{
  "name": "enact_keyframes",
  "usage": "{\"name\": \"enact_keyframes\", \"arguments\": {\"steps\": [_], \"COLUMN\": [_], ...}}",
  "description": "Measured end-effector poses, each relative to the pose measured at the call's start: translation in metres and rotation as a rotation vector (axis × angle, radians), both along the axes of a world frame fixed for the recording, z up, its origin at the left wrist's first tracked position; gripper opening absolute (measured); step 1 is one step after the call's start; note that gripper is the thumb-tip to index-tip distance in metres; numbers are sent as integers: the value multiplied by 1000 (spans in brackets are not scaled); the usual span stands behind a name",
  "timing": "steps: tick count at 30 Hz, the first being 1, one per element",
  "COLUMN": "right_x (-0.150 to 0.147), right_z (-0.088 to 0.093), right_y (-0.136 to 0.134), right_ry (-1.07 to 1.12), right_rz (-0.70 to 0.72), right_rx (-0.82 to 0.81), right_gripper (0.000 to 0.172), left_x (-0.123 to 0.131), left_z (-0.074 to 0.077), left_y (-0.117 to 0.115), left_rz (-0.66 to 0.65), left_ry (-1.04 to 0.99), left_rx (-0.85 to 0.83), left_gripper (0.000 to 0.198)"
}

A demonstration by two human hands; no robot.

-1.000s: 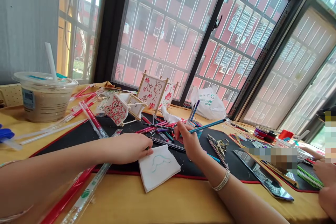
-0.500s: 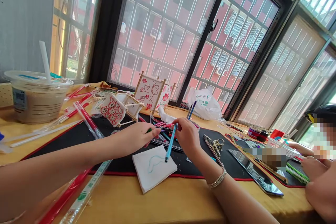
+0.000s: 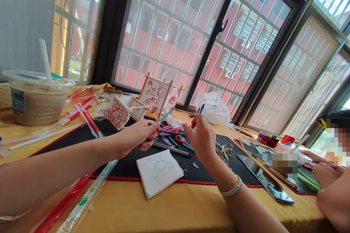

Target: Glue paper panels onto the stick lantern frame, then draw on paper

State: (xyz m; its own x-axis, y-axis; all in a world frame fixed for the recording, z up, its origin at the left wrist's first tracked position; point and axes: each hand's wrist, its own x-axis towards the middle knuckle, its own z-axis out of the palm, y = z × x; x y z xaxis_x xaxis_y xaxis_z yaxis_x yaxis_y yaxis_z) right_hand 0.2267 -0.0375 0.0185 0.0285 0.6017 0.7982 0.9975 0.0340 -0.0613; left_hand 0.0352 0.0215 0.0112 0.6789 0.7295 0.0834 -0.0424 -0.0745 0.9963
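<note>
My left hand (image 3: 139, 136) is closed in a pinch on a blue pen (image 3: 166, 115) that sticks up and to the right; a small green piece also shows at its fingertips. My right hand (image 3: 201, 136) hovers over a pile of coloured pens (image 3: 172, 139) on the black mat (image 3: 82, 142), fingers apart and holding nothing. A white napkin (image 3: 159, 171) with a teal outline drawn on it lies at the mat's front edge, below and between both hands.
Two small paper lanterns (image 3: 156, 94) (image 3: 117, 111) stand behind the pens. A lidded drink cup with a straw (image 3: 35, 96) sits far left, among wrapped straws (image 3: 87, 120). A white plastic bag (image 3: 212, 107), metal binder rings (image 3: 225, 151) and a phone (image 3: 265, 182) lie to the right. Another person's hands (image 3: 332, 185) are at the right edge.
The blue pen left my right hand and is now in my left hand, pointing up. My right hand opened and rose over the pens. My left hand lifted off the napkin.
</note>
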Motion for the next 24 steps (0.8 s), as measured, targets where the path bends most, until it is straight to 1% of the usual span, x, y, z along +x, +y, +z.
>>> {"name": "enact_keyframes", "arguments": {"steps": [1, 3, 4, 5, 6, 9, 11, 14, 16, 20, 22, 24], "right_x": [4, 11, 13, 15, 16, 19, 21, 25, 27, 29, 30, 31], "right_z": [0, -2, -4, -7, -10, -16, -18, -18, -18, -19, -19, -18], "right_y": [0, 0, 0, 1, 2, 6, 8, 12, 14, 14, 14, 14], "right_ry": [1, -56, -87, -109, -116, -72, 1, 133, 156, 89, 97, 153], "right_rz": [40, 183, 247, 291, 312, 287, 262, 253, 247, 243, 264, 288], "right_rx": [-80, -356, -489, -590, -649, -709, -780, -875, -852, -740, -756, -762], "right_gripper": [17, 12, 13, 13, 12, 10, 13, 17, 17, 13, 13, 14], "left_x": [0, 0, -1, -1, -1, 0, 0, 0, 0, 1, 1, 1], "left_z": [-1, -3, -5, -6, -7, -7, -5, -5, -8, -18, -20, -19], "left_y": [3, 8, 10, 13, 15, 18, 17, 14, 14, 15, 16, 17], "left_rz": [44, 95, 97, 86, 75, 71, 89, 81, 75, 64, 60, 79], "left_ry": [-14, -21, -19, -9, 6, 86, 152, 229, 269, 309, 330, 339], "left_rx": [17, 59, 84, 108, 128, 150, 145, 143, 183, 253, 254, 260], "left_gripper": [39, 41, 42, 44, 45, 45, 45, 47, 50, 54, 53, 50]}}
